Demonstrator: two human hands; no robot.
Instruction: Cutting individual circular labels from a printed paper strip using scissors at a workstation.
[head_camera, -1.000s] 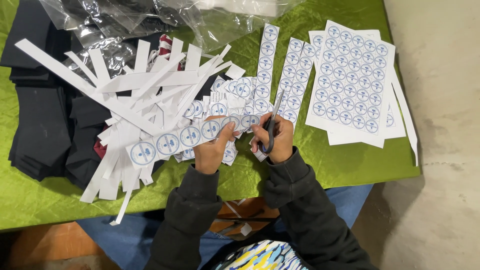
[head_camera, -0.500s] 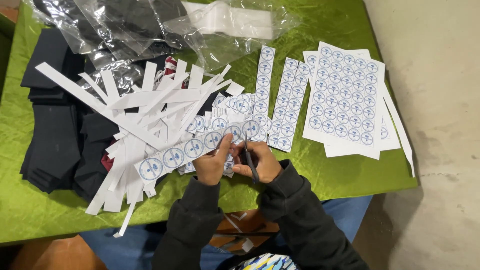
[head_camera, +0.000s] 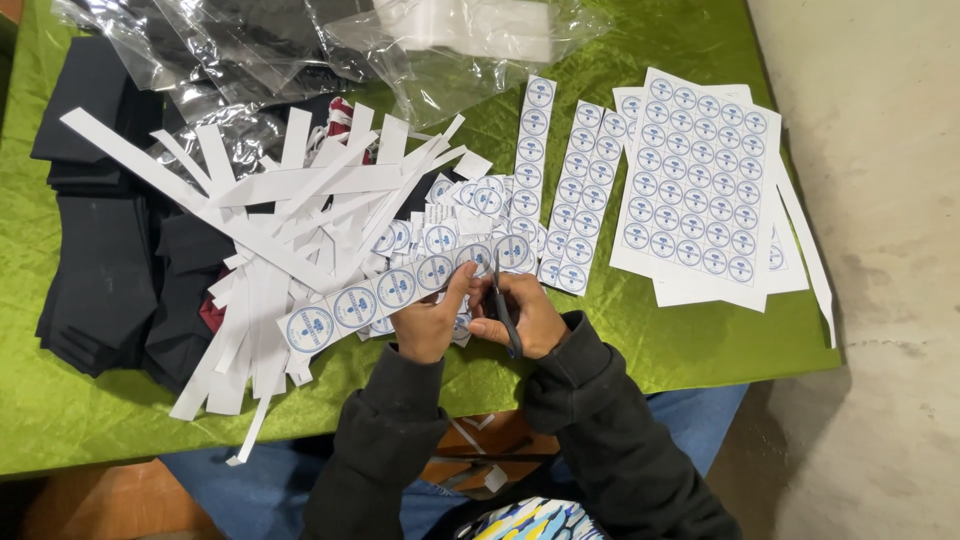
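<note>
Our left hand (head_camera: 428, 322) pinches a strip of round stickers (head_camera: 400, 288) while our right hand (head_camera: 522, 315) grips scissors (head_camera: 503, 300) at its end. White offcut strips (head_camera: 280, 220) crowd the green counter (head_camera: 700, 340) leftward; full sticker sheets (head_camera: 700, 180) lie right.

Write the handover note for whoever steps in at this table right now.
Left hand pinches a strip of round labels near its right end. Right hand works scissors, blades at that strip's end. Done: a pile of blank white offcuts, cut strips lying flat, and loose cut labels on the green cloth. Left: the held strip's remaining labels, the strips, and a stack of full label sheets at right.
</note>
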